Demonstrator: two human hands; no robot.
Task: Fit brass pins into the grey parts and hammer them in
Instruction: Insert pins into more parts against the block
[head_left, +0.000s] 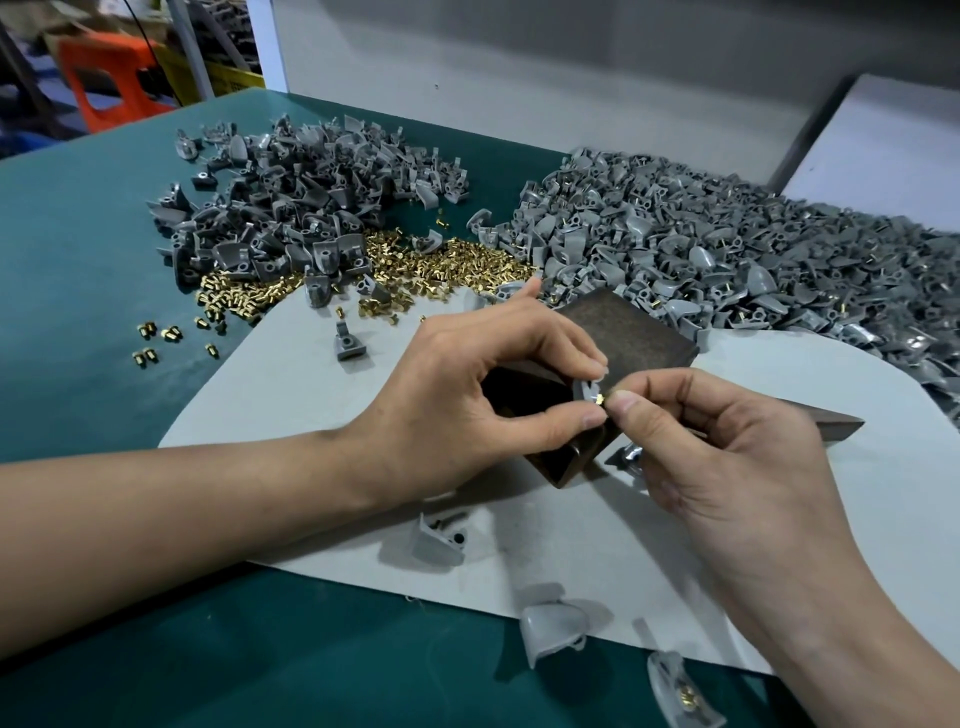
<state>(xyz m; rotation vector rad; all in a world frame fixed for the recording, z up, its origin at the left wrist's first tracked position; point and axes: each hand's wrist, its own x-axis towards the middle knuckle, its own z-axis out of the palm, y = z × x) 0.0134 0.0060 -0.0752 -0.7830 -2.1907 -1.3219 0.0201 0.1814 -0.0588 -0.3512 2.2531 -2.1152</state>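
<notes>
Many pinned parts (727, 249) lie done; a bare heap (291, 192) waits. Left grip (467, 395) pinches a grey part (589, 392); right grip (727, 457) pinches a brass pin (601, 399) at it.

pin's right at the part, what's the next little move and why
Probably press the brass pin into the grey part: the right hand pinches it at the part's face, the left hand holds the part at the dark block, and it looks unseated.
</notes>
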